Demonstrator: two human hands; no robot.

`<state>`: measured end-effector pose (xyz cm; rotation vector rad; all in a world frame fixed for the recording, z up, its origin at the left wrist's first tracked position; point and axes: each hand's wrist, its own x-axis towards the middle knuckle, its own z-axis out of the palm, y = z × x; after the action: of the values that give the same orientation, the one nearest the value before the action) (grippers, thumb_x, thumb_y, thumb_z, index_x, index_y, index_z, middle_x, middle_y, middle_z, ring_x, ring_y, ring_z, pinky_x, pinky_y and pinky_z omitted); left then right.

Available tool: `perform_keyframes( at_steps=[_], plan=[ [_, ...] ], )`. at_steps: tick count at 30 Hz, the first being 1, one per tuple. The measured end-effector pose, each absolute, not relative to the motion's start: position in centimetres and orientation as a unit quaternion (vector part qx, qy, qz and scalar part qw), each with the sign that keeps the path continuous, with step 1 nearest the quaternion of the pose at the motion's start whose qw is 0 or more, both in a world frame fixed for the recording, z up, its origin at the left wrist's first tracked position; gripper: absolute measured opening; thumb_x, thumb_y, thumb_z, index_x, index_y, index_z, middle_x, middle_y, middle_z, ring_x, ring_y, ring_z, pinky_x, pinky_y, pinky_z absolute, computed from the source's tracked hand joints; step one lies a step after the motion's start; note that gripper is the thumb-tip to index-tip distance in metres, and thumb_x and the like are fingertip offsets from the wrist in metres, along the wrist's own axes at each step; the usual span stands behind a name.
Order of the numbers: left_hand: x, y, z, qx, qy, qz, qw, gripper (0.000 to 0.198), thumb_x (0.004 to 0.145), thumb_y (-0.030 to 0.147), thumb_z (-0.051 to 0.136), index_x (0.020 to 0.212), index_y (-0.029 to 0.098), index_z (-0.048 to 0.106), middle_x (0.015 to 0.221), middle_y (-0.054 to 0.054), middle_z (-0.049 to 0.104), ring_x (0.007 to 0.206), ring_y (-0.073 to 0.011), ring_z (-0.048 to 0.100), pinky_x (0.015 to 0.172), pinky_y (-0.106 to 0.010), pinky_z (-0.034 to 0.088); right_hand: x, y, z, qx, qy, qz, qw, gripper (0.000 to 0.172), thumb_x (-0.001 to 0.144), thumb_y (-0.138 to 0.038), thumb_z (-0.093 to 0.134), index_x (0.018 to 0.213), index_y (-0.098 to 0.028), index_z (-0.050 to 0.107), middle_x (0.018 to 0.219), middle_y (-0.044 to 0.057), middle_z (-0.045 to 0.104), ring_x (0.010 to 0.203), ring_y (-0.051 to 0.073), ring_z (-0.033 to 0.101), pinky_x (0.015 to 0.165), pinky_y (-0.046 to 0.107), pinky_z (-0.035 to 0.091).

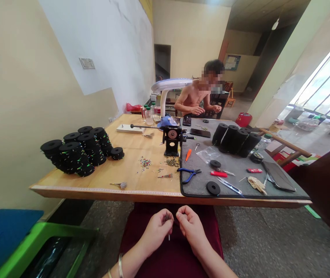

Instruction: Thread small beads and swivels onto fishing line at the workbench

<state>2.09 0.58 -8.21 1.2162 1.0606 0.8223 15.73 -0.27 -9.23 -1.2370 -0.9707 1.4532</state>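
Both of my hands are raised over my lap, just in front of the table edge. My left hand [159,227] is closed, its fingers curled around something dark and small, with a thin pale stick end [169,237] poking out below. Close beside it, my right hand [188,223] has its thumb and fingers pinched together; what lies between them is too small to make out. On the table edge ahead lie a feathery tuft [119,185], a small red-tipped tuft [165,176], blue-handled pliers [189,175] and a black foam disc [213,188].
Stacks of black foam spools [79,148] stand at left, more black rolls [236,139] at right. A black clamp device [171,139], a lamp [167,85], colourful beads [145,162] and a utility knife [230,185] are on the table. Another person [196,96] sits opposite.
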Motion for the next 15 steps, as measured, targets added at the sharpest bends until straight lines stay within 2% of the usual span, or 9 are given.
perform_keyframes(
  at_steps=[4, 12, 15],
  plan=[
    [2.0, 0.6, -8.0, 0.586, 0.472, 0.368, 0.547, 0.010, 0.076, 0.024, 0.052, 0.069, 0.017, 0.052, 0.062, 0.003, 0.051, 0.058, -0.0112, 0.045, 0.057, -0.023, 0.038, 15.6, -0.3, -9.1, -0.502, -0.403, 0.601, 0.473, 0.029, 0.072, -0.044, 0.061, 0.070, -0.019, 0.046, 0.041, -0.013, 0.035, 0.035, 0.004, 0.023, 0.037, 0.018, 0.014],
    [1.7, 0.6, -7.2, 0.593, 0.478, 0.367, 0.534, 0.015, 0.079, 0.030, 0.055, 0.073, 0.016, 0.057, 0.068, 0.000, 0.058, 0.065, -0.0145, 0.051, 0.062, -0.025, 0.041, 15.6, -0.4, -8.6, -0.500, -0.395, 0.635, 0.438, 0.027, 0.072, -0.043, 0.060, 0.072, -0.020, 0.047, 0.044, -0.011, 0.036, 0.040, 0.006, 0.023, 0.040, 0.020, 0.014],
    [1.4, 0.8, -7.1, 0.601, 0.481, 0.389, 0.506, 0.016, 0.081, 0.031, 0.054, 0.075, 0.017, 0.057, 0.071, 0.000, 0.057, 0.069, -0.0152, 0.051, 0.066, -0.025, 0.041, 15.6, -0.5, -8.5, -0.507, -0.444, 0.613, 0.412, 0.020, 0.071, -0.034, 0.059, 0.065, -0.019, 0.048, 0.046, -0.010, 0.035, 0.043, 0.006, 0.024, 0.042, 0.020, 0.017]
  ],
)
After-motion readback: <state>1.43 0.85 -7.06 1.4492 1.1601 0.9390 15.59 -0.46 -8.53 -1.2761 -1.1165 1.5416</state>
